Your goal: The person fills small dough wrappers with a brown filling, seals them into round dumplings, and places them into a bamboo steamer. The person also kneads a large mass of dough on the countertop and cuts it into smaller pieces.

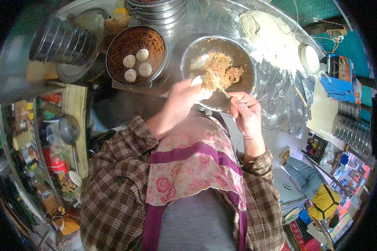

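Note:
My left hand holds a round dough wrapper over the near left edge of a metal bowl. Brown minced filling is heaped in the bowl, and some of it lies on the wrapper. My right hand grips the handle of a metal spoon, whose filling-covered end touches the filling at the wrapper. To the left, several pale filled buns sit in a steamer basket with a woven liner. A large mass of dough lies on the metal table at the right.
Stacked metal steamers stand at the back and far left. A thin stick and a round white container lie to the right. Shelves with goods are at lower left. A person in a yellow top is at lower right.

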